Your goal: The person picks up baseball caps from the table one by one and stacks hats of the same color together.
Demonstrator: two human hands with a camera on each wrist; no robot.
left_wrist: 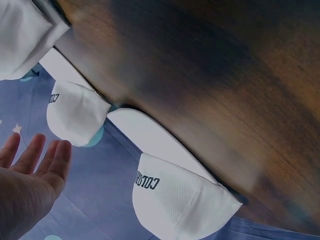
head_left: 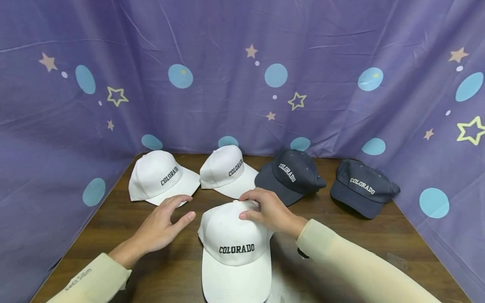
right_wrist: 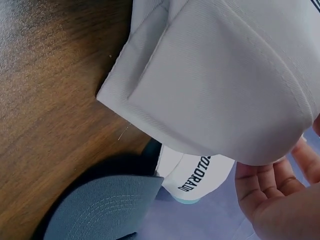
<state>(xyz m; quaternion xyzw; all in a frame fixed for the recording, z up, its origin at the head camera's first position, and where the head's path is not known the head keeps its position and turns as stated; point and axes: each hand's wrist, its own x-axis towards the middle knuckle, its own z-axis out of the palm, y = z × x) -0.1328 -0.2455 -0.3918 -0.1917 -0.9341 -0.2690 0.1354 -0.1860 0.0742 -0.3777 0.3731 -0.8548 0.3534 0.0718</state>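
A white baseball cap (head_left: 235,235) lettered COLORADO is at the front middle of the table, brim toward me. My right hand (head_left: 270,210) grips the top of its crown, thumb on the front and fingers behind. In the right wrist view those fingers (right_wrist: 267,182) curl against the crown, and a second fold of white fabric shows along the cap's lower edge. To the left of this cap, my left hand (head_left: 161,225) hovers with fingers spread, holding nothing. In the left wrist view the left hand (left_wrist: 30,190) has its fingers extended, apart from the caps.
Along the back of the wooden table (head_left: 166,269) stand a white cap (head_left: 157,174) at far left, another white cap (head_left: 225,166), a navy cap (head_left: 297,168) and a second navy cap (head_left: 363,185) at right. A purple curtain (head_left: 227,42) hangs behind and at both sides.
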